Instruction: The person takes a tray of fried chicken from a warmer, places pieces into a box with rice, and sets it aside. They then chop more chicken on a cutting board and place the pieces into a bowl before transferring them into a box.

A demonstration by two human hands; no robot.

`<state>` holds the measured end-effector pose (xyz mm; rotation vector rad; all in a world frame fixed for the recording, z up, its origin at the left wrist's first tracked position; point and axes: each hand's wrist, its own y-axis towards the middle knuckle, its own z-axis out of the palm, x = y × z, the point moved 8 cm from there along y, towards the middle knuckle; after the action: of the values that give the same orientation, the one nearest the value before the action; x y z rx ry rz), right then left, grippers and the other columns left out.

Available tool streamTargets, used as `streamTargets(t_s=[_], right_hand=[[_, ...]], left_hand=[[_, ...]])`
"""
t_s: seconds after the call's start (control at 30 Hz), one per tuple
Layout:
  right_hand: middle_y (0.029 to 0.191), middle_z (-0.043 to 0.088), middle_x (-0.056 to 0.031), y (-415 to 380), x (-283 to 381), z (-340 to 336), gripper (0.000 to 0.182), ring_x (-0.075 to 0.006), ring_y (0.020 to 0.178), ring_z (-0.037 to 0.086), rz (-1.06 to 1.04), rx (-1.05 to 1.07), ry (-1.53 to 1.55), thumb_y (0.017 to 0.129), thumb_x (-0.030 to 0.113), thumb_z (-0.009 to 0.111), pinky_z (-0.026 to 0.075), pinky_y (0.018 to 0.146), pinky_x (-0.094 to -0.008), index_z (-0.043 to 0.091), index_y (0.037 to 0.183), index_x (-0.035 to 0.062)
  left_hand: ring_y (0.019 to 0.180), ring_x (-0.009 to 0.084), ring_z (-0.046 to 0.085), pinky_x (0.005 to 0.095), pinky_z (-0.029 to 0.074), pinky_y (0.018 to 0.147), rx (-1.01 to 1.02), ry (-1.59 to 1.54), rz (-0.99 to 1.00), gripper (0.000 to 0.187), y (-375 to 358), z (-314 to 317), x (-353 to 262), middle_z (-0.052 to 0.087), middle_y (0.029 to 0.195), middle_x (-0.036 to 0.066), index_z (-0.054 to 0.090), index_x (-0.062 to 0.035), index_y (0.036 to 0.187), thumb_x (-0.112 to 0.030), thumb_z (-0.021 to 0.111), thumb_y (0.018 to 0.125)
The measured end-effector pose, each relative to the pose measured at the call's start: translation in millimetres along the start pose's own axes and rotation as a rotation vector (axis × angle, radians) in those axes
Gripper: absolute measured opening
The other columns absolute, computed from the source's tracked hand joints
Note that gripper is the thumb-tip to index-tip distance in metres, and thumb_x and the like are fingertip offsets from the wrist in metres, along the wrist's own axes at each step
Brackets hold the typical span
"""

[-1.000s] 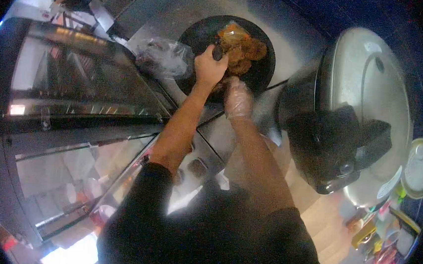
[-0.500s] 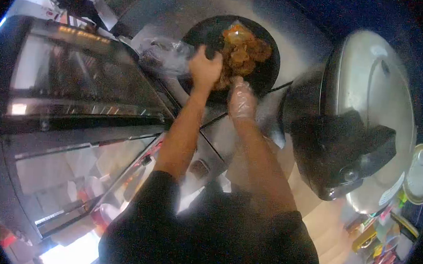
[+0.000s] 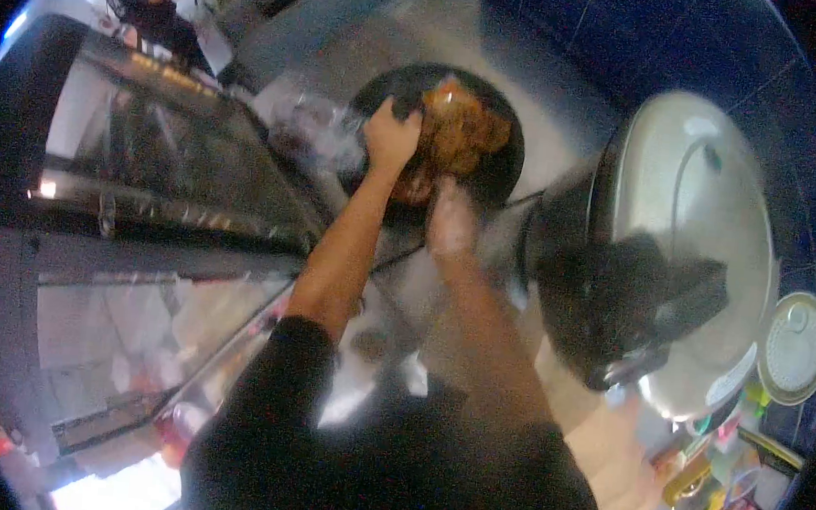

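A round black pan or tray [image 3: 500,181] holds a heap of browned, fried-looking food pieces [image 3: 464,130]. My left hand [image 3: 393,139] is over the left part of the pan, its fingers curled around the edge of a clear plastic bag [image 3: 307,132] that spreads out to the left. Dark contents show faintly through the bag. At the near rim, just below the food, is my right hand [image 3: 452,222] in a clear plastic glove. Motion smears its fingers, so their grip cannot be made out.
A large cooker with a shiny rounded lid [image 3: 690,201] stands at right. To the left is a glass-fronted cabinet [image 3: 177,150]. A round white lid [image 3: 794,348] and colourful items [image 3: 725,491] lie at far right. Another person [image 3: 149,9] is at upper left.
My right hand has drawn slightly back toward me from the food and is more blurred. My left hand stays by the bag. The whole view has shifted a little.
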<state>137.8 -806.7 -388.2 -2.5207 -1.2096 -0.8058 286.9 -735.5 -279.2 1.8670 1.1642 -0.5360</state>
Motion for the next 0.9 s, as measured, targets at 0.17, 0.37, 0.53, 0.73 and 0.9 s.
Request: streamTargets(t_s=[0.17, 0.37, 0.53, 0.73, 0.9], right_hand=[[0.101, 0.063, -0.0208, -2, -11, 15, 0.026, -0.0398, 0.087, 0.067, 0.055, 0.048, 0.012, 0.098, 0.012, 0.042, 0.056, 0.071, -0.0463, 0.051, 0.121, 0.0039], [0.108, 0.063, -0.0269, 1, 2, -4, 0.032, -0.0429, 0.101, 0.062, 0.122, 0.118, 0.061, 0.100, 0.026, 0.047, 0.051, 0.085, -0.0474, 0.055, 0.117, -0.0001], [0.114, 0.064, -0.0228, 5, 60, -29, 0.041, -0.0378, 0.104, 0.063, -0.024, 0.107, -0.103, 0.099, 0.035, 0.050, 0.051, 0.089, -0.0449, 0.053, 0.121, 0.0010], [0.120, 0.062, -0.0163, 34, 39, 49, 0.060, -0.0307, 0.113, 0.060, 0.118, 0.340, -0.316, 0.091, 0.053, 0.057, 0.053, 0.086, -0.0411, 0.051, 0.130, 0.0069], [0.122, 0.066, -0.0123, 25, 64, 60, 0.072, -0.0333, 0.106, 0.064, -0.129, 0.275, -0.588, 0.087, 0.069, 0.050, 0.050, 0.084, -0.0496, 0.061, 0.128, 0.0114]], left_hand=[[0.098, 0.0442, 0.065, 0.0456, 0.050, 0.089, 0.120, 0.006, -0.053, 0.057, -2, 44, 39, 0.067, 0.101, 0.031, 0.061, 0.0082, 0.119, -0.029, 0.071, 0.076], [0.101, 0.0454, 0.064, 0.0497, 0.050, 0.090, 0.210, 0.196, -0.082, 0.069, 40, 52, 33, 0.067, 0.103, 0.029, 0.057, 0.0092, 0.122, -0.046, 0.068, 0.082], [0.108, 0.0463, 0.059, 0.0518, 0.047, 0.092, 0.238, 0.202, -0.127, 0.077, 58, 77, 48, 0.060, 0.115, 0.031, 0.050, 0.0104, 0.123, -0.058, 0.059, 0.088], [0.116, 0.0397, 0.056, 0.0468, 0.043, 0.099, 0.103, -0.316, 0.038, 0.046, -75, -77, -72, 0.060, 0.123, 0.024, 0.056, 0.0020, 0.125, -0.033, 0.057, 0.096], [0.099, 0.0390, 0.065, 0.0455, 0.052, 0.087, 0.606, -0.040, -0.186, 0.031, -257, -193, -40, 0.067, 0.108, 0.019, 0.062, -0.0056, 0.118, -0.026, 0.061, 0.095]])
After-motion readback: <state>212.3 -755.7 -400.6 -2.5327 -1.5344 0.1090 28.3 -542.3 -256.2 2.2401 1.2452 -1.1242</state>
